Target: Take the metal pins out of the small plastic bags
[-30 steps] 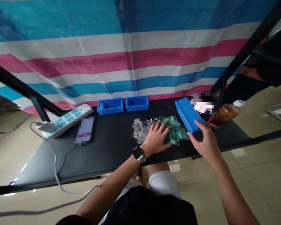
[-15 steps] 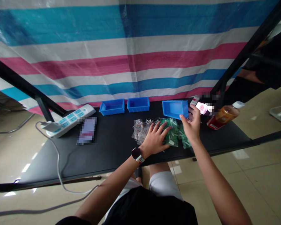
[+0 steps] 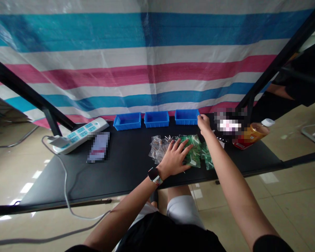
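With fingers spread, my left hand point(image 3: 174, 156) lies flat on a pile of small clear plastic bags point(image 3: 157, 148) and green parts bags point(image 3: 195, 154). What the bags contain is too small to make out. My right hand point(image 3: 204, 124) grips the right end of a blue plastic bin point(image 3: 187, 117) at the back of the table. That bin stands upright in a row with a middle blue bin point(image 3: 156, 119) and a left blue bin point(image 3: 127, 121). More green bags point(image 3: 207, 157) lie partly behind my right forearm.
A white power strip point(image 3: 81, 134) with a plug and grey cable sits at the left, beside a blurred phone point(image 3: 98, 147). On the right, a bottle point(image 3: 253, 134) with a white cap stands near a blurred bright object point(image 3: 229, 125). A striped sheet point(image 3: 152, 70) hangs behind the black table point(image 3: 126, 164).
My right hand has moved the right blue bin back and left, from tilted to level in the row. My left hand stays on the pile.
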### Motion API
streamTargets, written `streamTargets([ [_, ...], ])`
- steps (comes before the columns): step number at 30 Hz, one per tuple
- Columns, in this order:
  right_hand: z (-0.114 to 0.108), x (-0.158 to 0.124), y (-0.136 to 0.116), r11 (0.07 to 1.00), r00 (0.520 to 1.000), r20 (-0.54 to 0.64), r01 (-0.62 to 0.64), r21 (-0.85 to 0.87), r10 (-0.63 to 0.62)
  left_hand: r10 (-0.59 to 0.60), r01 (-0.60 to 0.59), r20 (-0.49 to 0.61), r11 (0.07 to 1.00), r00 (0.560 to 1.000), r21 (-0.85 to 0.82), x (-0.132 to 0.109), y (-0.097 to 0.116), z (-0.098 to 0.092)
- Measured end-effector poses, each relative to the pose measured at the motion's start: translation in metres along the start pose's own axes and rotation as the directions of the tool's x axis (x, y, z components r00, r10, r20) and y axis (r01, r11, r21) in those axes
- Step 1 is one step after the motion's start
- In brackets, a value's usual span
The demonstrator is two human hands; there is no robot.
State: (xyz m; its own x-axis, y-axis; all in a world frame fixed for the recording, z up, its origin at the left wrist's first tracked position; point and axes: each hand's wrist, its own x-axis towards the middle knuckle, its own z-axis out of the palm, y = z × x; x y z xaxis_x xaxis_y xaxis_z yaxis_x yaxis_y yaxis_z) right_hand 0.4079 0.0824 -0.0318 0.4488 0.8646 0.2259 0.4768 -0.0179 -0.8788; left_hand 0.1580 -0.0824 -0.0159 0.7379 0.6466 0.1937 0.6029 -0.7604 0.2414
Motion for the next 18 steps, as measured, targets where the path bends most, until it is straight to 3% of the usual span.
streamTargets([
  [7,0.02,0.009,-0.016,0.979,0.993,-0.035,-0.117,-0.167,0.113,0.003,-0.003,-0.003,1.0,1.0,-0.031,-0.001,-0.001,-0.001],
  [18,0.039,-0.001,-0.025,0.97,0.993,-0.011,-0.113,-0.217,0.114,-0.007,-0.006,-0.055,0.973,0.998,-0.229,0.007,-0.017,-0.001],
])
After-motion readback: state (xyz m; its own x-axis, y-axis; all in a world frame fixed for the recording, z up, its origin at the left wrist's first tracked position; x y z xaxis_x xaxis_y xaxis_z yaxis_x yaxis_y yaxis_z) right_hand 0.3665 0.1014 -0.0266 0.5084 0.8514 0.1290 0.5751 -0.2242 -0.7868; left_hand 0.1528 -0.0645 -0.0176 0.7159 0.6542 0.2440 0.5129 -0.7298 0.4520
